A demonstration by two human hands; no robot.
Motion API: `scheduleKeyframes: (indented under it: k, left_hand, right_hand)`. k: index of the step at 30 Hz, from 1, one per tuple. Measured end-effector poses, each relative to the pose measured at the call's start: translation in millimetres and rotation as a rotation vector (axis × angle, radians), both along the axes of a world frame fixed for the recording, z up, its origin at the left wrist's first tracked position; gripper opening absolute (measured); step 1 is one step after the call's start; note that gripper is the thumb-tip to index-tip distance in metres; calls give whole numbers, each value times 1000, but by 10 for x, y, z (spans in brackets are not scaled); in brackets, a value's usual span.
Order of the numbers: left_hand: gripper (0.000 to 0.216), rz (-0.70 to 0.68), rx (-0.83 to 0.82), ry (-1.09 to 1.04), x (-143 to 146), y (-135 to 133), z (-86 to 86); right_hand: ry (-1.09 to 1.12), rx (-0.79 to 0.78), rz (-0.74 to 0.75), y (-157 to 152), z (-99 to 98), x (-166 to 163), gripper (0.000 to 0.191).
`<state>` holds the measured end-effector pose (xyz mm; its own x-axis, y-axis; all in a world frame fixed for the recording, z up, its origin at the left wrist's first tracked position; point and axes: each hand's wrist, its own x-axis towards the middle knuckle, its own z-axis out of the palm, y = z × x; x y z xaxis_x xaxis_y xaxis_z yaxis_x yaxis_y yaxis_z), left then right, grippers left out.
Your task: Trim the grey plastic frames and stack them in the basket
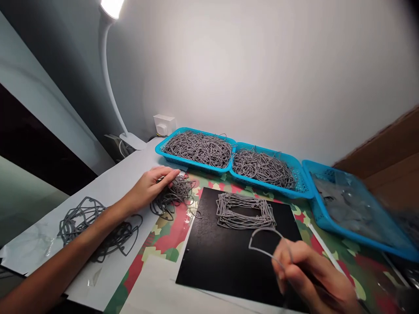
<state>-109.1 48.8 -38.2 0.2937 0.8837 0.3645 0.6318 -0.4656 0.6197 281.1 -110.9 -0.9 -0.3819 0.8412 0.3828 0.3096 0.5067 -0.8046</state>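
Over the front of the black board (209,257), my right hand (307,270) pinches a thin grey rubber sealing ring (260,250). Its bent loop sticks out left of my fingers; the hand is slightly blurred. My left hand (157,181) lies on a tangled pile of grey rubber rings (178,192), fingers curled together into it; its fingertips are partly hidden. Similar rings lie stacked in a neat rectangle (245,224) on the board. Under and beside my left forearm spreads a looser heap of darker grey rings (83,213).
Two blue baskets (196,164) (271,185) full of grey rings stand along the wall. A third blue basket (353,237) at right holds clear plastic bags. A white lamp (109,83) stands back left, near a white wall box (163,124). Cardboard (389,152) rises at right.
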Motion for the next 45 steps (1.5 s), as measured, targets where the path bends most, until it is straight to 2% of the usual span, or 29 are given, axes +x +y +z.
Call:
scheduleKeyframes:
  k: [3,6,9,12,14,16,17,19,20,23,24,26,28,32,35,38,41,42,43,45]
  left_hand:
    - [54,13,56,81,-130,55,4]
    - [48,27,122,155,-224,70,-1]
    - [42,60,203,233,-189,10,44]
    - [31,60,346,273,45,-164,151]
    - [21,-54,414,228,319,-363,216]
    - [18,-237,326,147,657,-611,234]
    - [29,-347,241,151,833,-735,220]
    - [69,-537,89,177,1157,-941,148]
    - [70,-579,49,156,1292,-1008,96]
    - [19,-593,-8,24,1553,-1033,-53]
    - [11,-589,-21,-21,1596,-996,-79]
    - [9,-591,-39,-82,1640,-897,-68]
    - [6,-587,-30,-111,1655,-807,36]
    - [11,-528,126,-183,1666,-736,385]
    - [18,-505,220,-188,1609,-772,529]
    - [25,-552,149,-71,1413,-855,412]
    - [32,-577,-48,89,1113,-948,121]
    - [34,-581,-103,134,1017,-979,25]
    - [35,-573,-132,157,935,-1010,-57]
    - [34,-540,-164,181,842,-1068,-162]
  right_hand:
    - [-235,35,-2,-72,81,268,18]
    - [-405,150,37,-59,80,383,5]
    - [-520,293,-7,-21,-19,360,15]
    - [-562,378,-113,-32,-180,287,21]
    - [-536,349,-126,-72,-286,242,21]
    - [-471,292,-105,-121,-359,209,19]
    - [-430,272,-103,-142,-376,197,17]
    - [-362,232,-121,-166,-363,179,15]
    - [-349,200,-132,-167,-334,174,15]
    - [-356,47,-147,-122,-195,183,13]
    - [-356,0,-146,-96,-140,197,13]
    - [-333,-54,-146,-37,-21,247,14]
    - [-292,-49,-150,13,114,317,13]
    - [-259,81,-206,20,409,415,8]
    - [-269,196,-225,-78,509,369,11]
    - [-317,185,-137,-224,355,266,11]
    - [-374,65,52,-354,-3,252,8]
    - [-372,32,73,-386,-128,282,8]
    - [-378,-22,63,-409,-240,326,8]
    - [-369,-46,-70,-421,-399,428,10]
